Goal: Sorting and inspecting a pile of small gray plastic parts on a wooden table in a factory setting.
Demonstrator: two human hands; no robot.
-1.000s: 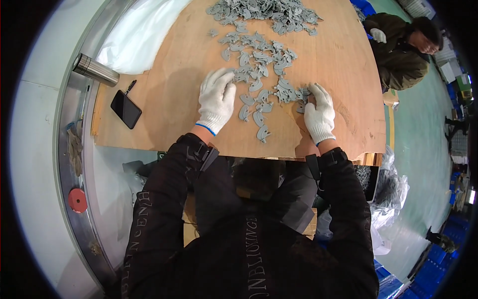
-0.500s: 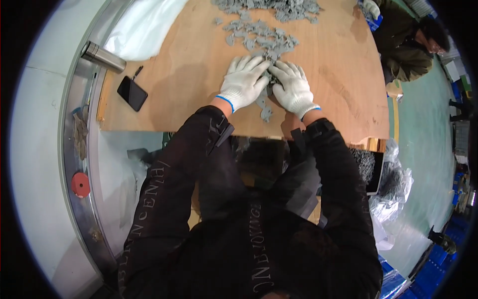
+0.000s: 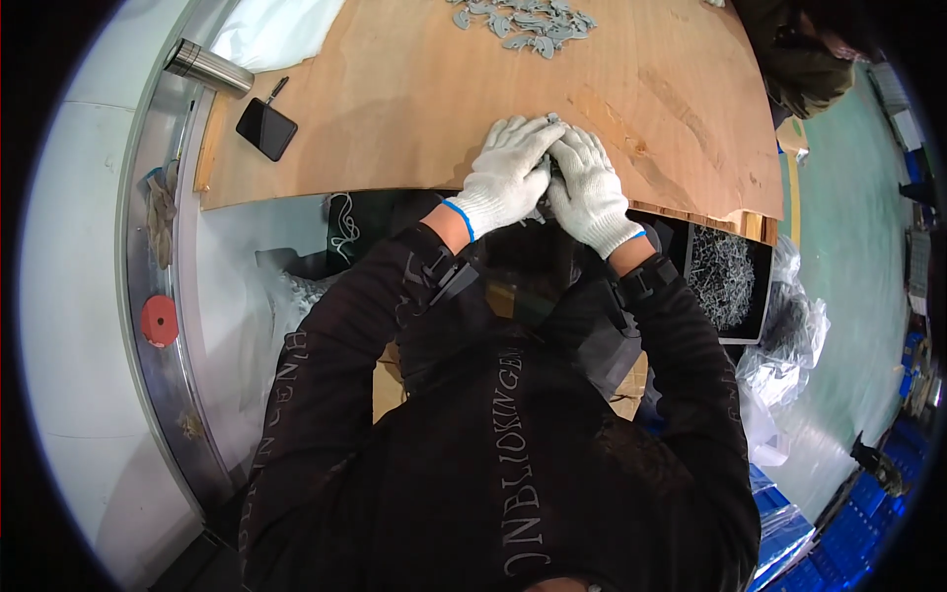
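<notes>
Both my hands wear white knit gloves with blue cuffs and meet at the near edge of a wooden table. My left hand lies with fingers stretched forward, its fingertips against those of my right hand, also stretched out. Between and under the palms are small grey pieces, mostly hidden; a few show at the table edge and one by the fingertips. Neither hand grips a piece visibly. Farther back on the table lies a loose spread of flat, curved grey pieces.
On the left are a phone, a steel flask and white plastic sheeting. Below the table's right corner stands a bin of small grey parts beside clear plastic. Another person is at the far right.
My hands have drawn back toward me to the table's near edge, bringing grey pieces along. The view has shifted, so the table and far pile sit higher in the picture.
</notes>
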